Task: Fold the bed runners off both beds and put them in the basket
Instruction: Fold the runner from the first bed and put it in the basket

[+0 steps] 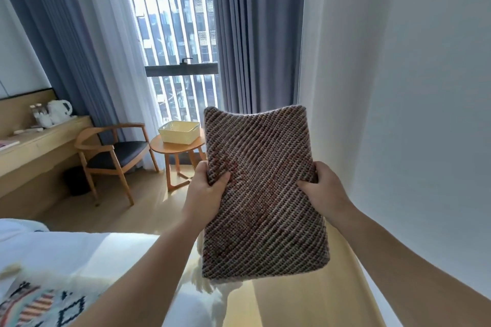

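At the near left corner of the bed [66, 252] lies a patterned, fringed textile [39, 305]; I cannot tell whether it is a cushion or a second runner. Just past the bed's edge, both hands hold the bed runner [263, 194] in the air, folded into a thick woven rectangle. The left hand [206, 188] and the right hand [322, 188] each clamp one side, thumb on the front and fingers curled behind. So the folding of this runner looks finished. Well beyond it the pale basket [178, 132] sits on the round tabletop [170, 148] by the window, and it appears to hold nothing. Carrying the runner over and dropping it in remains. The other bed is out of view.
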The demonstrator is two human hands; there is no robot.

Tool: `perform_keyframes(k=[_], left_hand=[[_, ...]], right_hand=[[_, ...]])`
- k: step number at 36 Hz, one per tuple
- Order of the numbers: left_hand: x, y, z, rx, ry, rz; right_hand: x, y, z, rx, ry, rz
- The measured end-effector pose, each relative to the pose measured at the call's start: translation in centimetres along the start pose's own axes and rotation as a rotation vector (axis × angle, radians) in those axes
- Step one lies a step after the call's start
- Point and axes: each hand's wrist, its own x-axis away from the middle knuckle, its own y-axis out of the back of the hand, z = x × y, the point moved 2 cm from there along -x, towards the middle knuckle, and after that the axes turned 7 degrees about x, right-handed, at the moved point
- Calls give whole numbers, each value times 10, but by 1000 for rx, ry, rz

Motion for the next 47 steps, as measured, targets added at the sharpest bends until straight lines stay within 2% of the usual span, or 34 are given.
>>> perform_keyframes(k=[8,21,35,47], left_hand=[[-110,-48,44,-6,37,-20],[-306,-116,96,-41,72,-186],[-467,-109,184,-35,93,-245],[-660,-49,254,120,80,-231]], right_hand=[[-138,-23,-38,-22,27,54],[-384,-47,-65,-75,118,188],[-553,-142,-74,-79,140,268],[-727,-275,-36,-115,119,265]])
